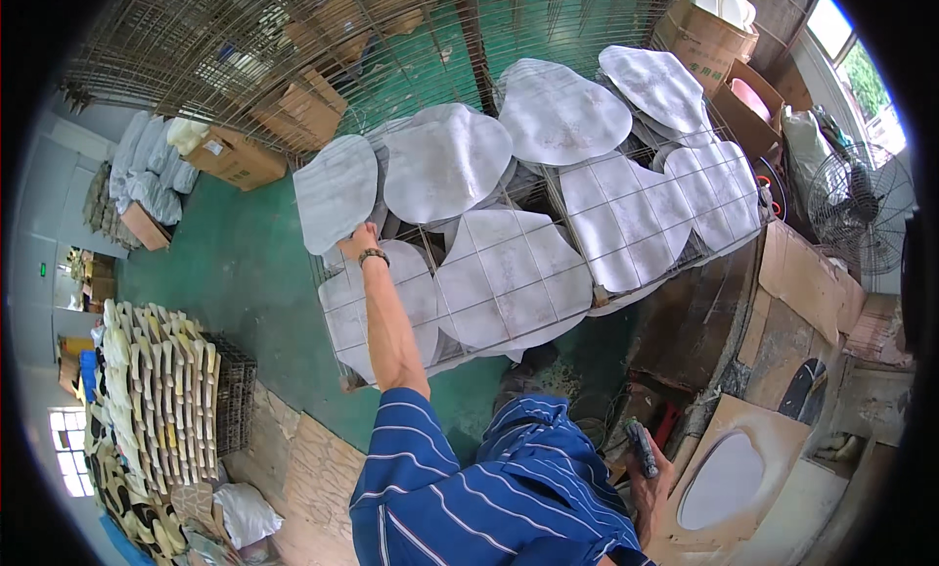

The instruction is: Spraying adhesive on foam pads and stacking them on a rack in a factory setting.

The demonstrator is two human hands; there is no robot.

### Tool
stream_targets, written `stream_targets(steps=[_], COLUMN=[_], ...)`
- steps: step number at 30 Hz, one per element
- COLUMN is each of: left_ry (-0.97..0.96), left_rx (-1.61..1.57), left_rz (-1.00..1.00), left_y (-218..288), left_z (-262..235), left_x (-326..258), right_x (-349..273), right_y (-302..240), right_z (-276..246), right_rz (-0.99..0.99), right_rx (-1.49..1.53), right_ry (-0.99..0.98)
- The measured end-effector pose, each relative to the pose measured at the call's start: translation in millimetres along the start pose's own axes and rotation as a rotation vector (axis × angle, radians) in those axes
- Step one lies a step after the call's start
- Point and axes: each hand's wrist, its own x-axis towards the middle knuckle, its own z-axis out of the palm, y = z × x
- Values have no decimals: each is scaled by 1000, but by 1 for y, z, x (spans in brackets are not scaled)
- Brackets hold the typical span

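Observation:
My left hand [360,242], with a band on its wrist, reaches to the far left of a wire rack. Its fingers are closed at the lower edge of a rounded light-grey sheet [335,194]. Similar sheets lie across the mesh, among them a large one [514,277] under the wires at the front and another [448,163] farther back. Low on the right, my right hand [650,488] is wrapped round a dark hand tool [642,451]; its kind I cannot make out. Beside that hand, a pale rounded piece [722,480] lies on a brown board [782,439].
Raised wire mesh [391,38] spans the far side. A standing fan [861,209] and cardboard boxes [706,43] are at the right. Stacked pale, long-shaped pieces [161,390] stand at the left on the green floor [235,263]. A worn bench [792,282] edges the right side.

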Motion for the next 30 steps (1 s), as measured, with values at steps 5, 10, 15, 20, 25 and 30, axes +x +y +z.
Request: stream_targets(steps=[5,10,15,20,25,30], left_ry=[-34,-30,-655,-1438,-2170,-2481], left_rx=[320,879,613,442,664,1355], left_rz=[214,850,761,426,364,135], left_y=[-22,-20,-2,-21,-74,-213], left_z=[-14,-4,-13,-79,-140,-162], left_x=[15,-55,-247,-464,-564,-553], right_x=[-21,-56,-112,-170,-223,-244], right_y=[22,67,118,167,189,173], right_z=[-10,-22,-27,-29,-41,-41], right_rz=[-31,23,55,160,221,288], right_rx=[120,177,280,405,529,386], right_ry=[40,222,471,707,926,1258])
